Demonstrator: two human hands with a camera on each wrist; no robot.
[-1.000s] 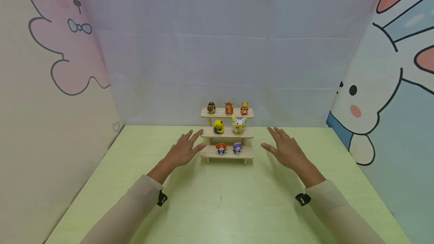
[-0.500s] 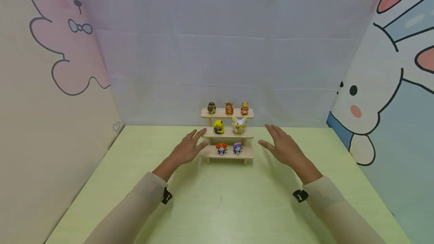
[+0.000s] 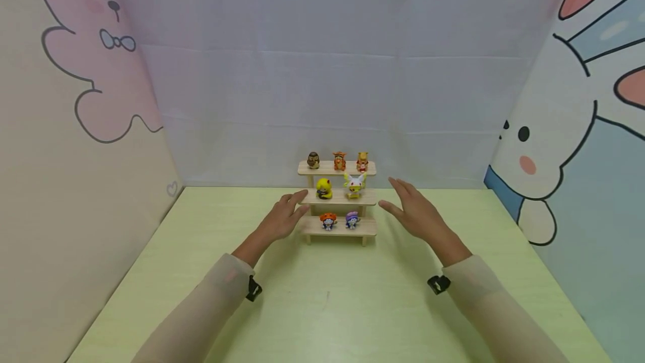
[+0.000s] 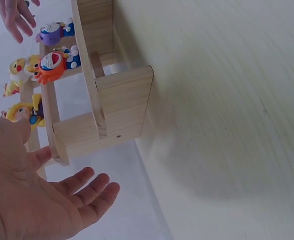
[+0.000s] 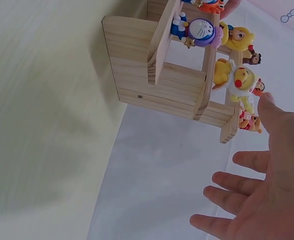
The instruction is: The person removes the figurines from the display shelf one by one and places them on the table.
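A three-tier wooden display shelf [image 3: 342,227] stands near the back of the table, with small figurines on every tier. On the top tier are an owl figurine [image 3: 313,160], a tiger figurine [image 3: 340,161] and a yellow bear figurine [image 3: 362,162]. The middle tier bears a yellow-hooded figurine [image 3: 324,189] and a white-and-yellow long-eared figurine [image 3: 355,186]. Below them sit an orange-hatted figurine [image 3: 328,221] and a purple-hatted figurine [image 3: 352,220]. My left hand [image 3: 280,219] is at the shelf's left side, fingers extended; contact is unclear. To its right, my right hand [image 3: 419,214] hovers apart, fingers spread.
The pale yellow-green table [image 3: 322,318] runs back to a hanging whitish cloth [image 3: 322,88]. Side walls carry a pink cartoon animal [image 3: 108,71] on the left and a white rabbit [image 3: 549,150] on the right.
Both hands have moved inward toward the shelf, the left one rightward and the right one leftward and slightly farther forward. The shelf and figurines stay in place.
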